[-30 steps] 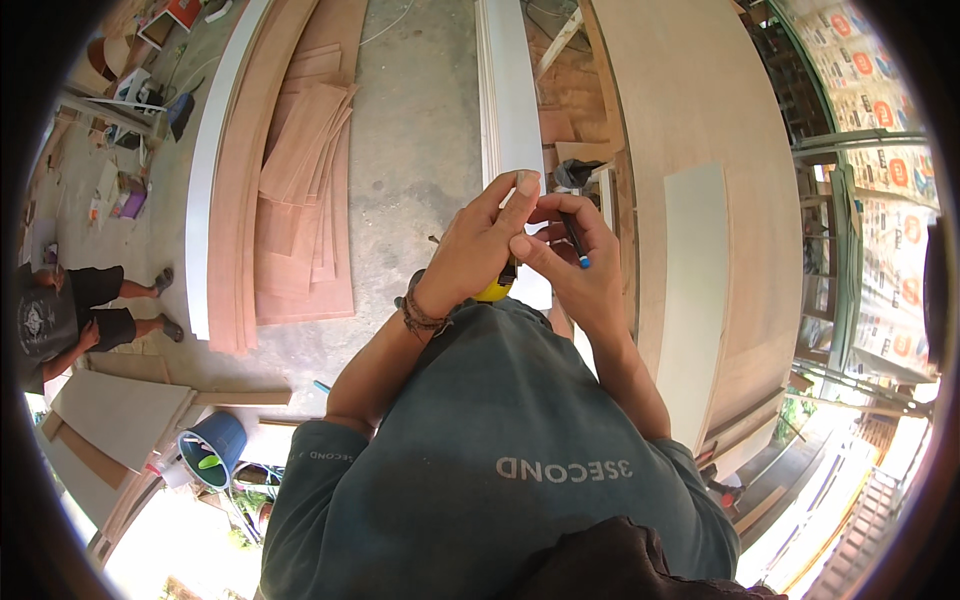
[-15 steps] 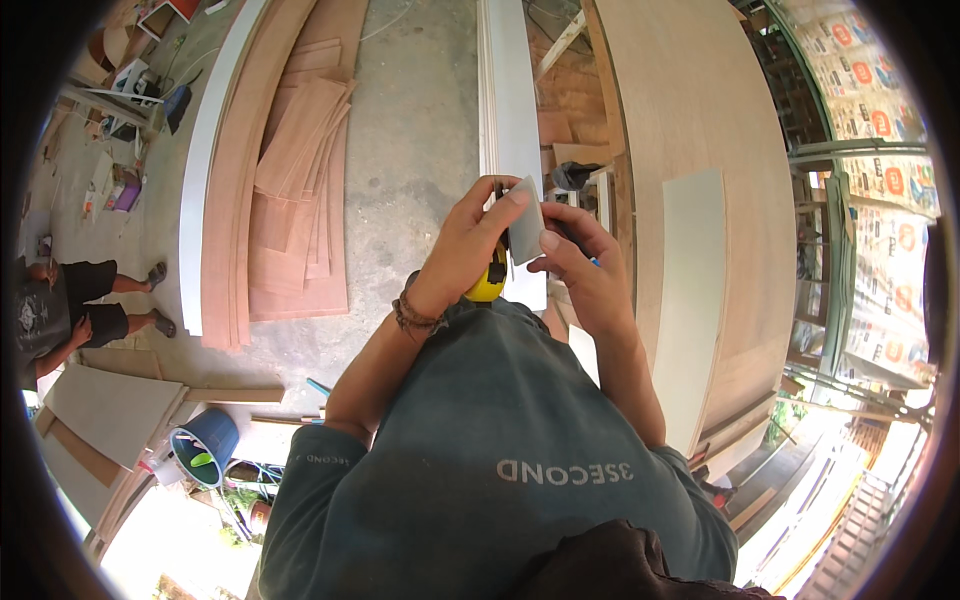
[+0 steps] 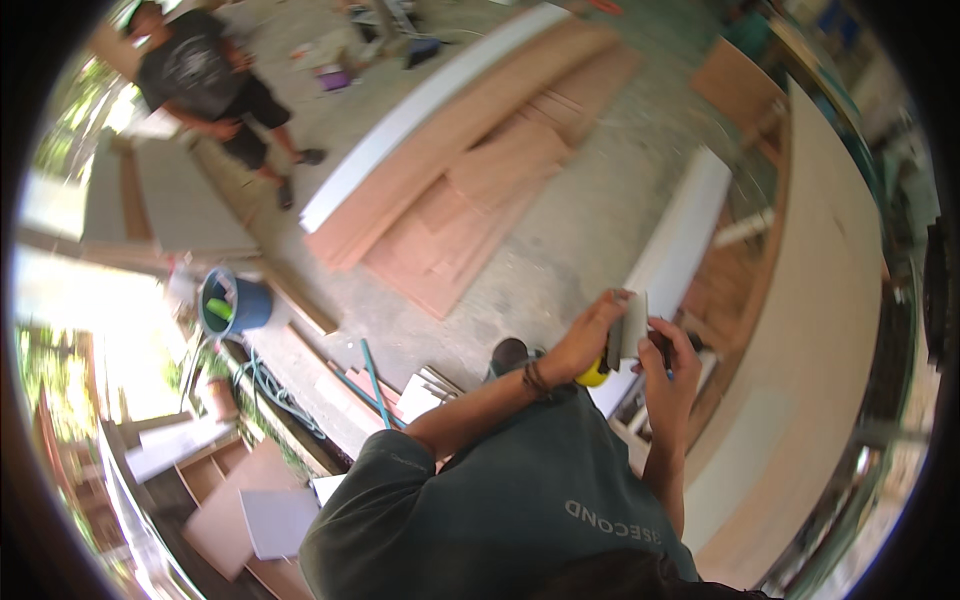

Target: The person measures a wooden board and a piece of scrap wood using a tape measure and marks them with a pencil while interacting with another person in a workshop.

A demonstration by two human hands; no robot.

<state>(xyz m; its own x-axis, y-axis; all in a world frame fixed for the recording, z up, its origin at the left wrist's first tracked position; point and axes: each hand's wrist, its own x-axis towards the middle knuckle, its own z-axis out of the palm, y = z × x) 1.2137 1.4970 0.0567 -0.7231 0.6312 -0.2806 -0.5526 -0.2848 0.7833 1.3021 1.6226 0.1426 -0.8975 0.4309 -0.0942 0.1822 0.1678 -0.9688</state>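
My left hand [image 3: 585, 340], with a bracelet at the wrist, grips a small flat grey piece [image 3: 632, 325] held upright. A yellow tape measure [image 3: 594, 376] sits under its palm. My right hand [image 3: 668, 362] is just right of the piece, fingers curled and touching it. It is closed around a thin blue pen-like thing [image 3: 669, 377] that is mostly hidden. Both hands are held together in front of my chest, above the near end of a long white board [image 3: 690, 225] lying on the concrete floor.
Reddish plywood sheets [image 3: 480, 180] and another long white board [image 3: 430, 100] lie on the floor to the left. A large curved-looking plywood panel [image 3: 820, 330] runs along the right. A blue bucket [image 3: 237, 305] and offcuts lie lower left. Another person [image 3: 200, 70] stands at the top left.
The view has swung round, so the boards now run diagonally and the other person shows at the top left. My hands have stayed together on the grey piece.
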